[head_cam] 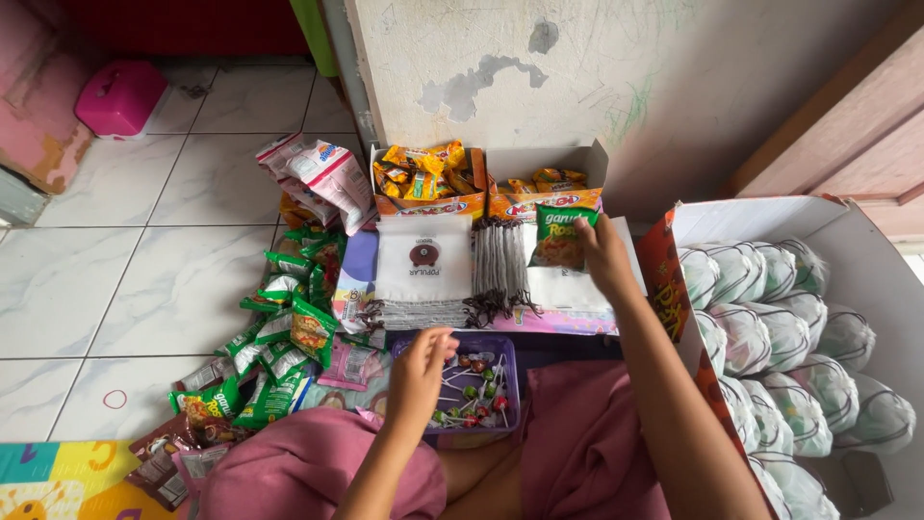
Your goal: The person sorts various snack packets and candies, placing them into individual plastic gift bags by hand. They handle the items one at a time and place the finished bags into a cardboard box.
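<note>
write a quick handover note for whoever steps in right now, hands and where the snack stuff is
Right hand: grip shut on a green snack packet, held up before the two open snack boxes at the wall.
Left hand: open, fingers over the purple lollipop tray, holding nothing.
Done: boxes hold orange packets.
Left: a pile of green packets lies loose on the floor at left.

The green snack packet [560,237] is glossy plastic film, as are the green sachets [279,337] heaped on smooth, shiny marble-look floor tiles [125,279]; the open cartons [539,164] are matt cardboard, the purple basket [508,385] plastic, the wall [577,67] rough, flaking paint
</note>
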